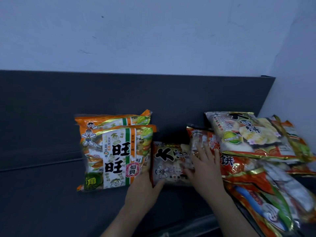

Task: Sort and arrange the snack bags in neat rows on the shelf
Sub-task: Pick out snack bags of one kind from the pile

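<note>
Between the two hands on the dark shelf (42, 194) lies a small grey snack bag (168, 164) with black lettering, flat on the surface. Only the head view is available.

The left hand (142, 190) rests at the bag's lower left corner; its fingers run under or behind the neighbouring bag edge, so whether they pinch anything cannot be told. The right hand (205, 168) lies flat with fingers spread, pressing on the bag's right edge and on the red bag (201, 139) that overlaps it. Neither hand is seen closed around a bag.

To the left of the left hand, touching it, stand two matching orange-and-green bags (116, 151), one stacked just behind the other, square to the back panel (119, 93). This pair reads as an arranged row. To the right of the right hand, a loose heap (265, 168) of red, white and green bags overlaps at mixed angles, topped by a large white bag (239, 132).

Judged step: seating the grey bag beside the finished pair. The next move likely calls for sliding it leftward until its edge meets the orange pair, then freeing it from the red bag's overlap.

Clearance: open shelf lies far left of the left hand and in front of both hands. The heap crowds the right wall (290, 82), and its near bags approach the front edge.
</note>
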A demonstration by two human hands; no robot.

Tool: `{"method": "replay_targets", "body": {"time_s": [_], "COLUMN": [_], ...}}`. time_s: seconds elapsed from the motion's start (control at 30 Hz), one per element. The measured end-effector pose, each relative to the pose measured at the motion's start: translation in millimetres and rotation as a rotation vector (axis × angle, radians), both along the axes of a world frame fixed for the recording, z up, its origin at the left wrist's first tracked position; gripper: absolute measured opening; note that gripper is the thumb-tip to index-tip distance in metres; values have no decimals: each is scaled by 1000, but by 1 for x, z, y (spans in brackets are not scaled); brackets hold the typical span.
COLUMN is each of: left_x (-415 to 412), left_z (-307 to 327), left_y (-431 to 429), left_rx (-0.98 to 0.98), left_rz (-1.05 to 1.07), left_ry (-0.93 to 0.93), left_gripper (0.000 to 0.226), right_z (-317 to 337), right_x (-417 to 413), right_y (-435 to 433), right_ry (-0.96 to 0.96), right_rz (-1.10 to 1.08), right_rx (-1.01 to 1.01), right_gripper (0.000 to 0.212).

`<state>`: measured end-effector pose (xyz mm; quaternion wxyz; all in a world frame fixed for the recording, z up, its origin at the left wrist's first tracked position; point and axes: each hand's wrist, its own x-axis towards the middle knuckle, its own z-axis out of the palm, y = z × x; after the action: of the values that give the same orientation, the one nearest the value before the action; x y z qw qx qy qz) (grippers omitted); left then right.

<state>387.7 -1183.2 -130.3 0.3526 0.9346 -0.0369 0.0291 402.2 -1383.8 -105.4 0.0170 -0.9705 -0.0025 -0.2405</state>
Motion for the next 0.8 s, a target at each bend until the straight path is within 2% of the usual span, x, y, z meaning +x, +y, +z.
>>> {"method": "replay_targets", "body": {"time_s": [0.07, 0.17, 0.53, 0.7, 0.8], "left_x": [6, 14, 22, 21, 19], "left_z": [-5, -9, 18, 50, 57], "left_y": [-10, -24, -45, -44, -46], "left_rx": [66, 24, -628, -611, -502], "left_rz": [54, 135, -23, 9, 92], "left_ry": [96, 138, 61, -169, -257], "left_gripper": [44, 45, 8, 10, 10], "right_z": [-1, -1, 4, 8, 7], "right_x": [-2, -2, 4, 6, 4], "right_y": [-9, -19, -47, -54, -57], "right_ry": [23, 44, -68, -82, -85], "right_rz": [-42, -54, -5, -18, 8], "right_rx": [-57, -97, -97, -101, -100], "right_gripper": [45, 39, 31, 27, 27]}}
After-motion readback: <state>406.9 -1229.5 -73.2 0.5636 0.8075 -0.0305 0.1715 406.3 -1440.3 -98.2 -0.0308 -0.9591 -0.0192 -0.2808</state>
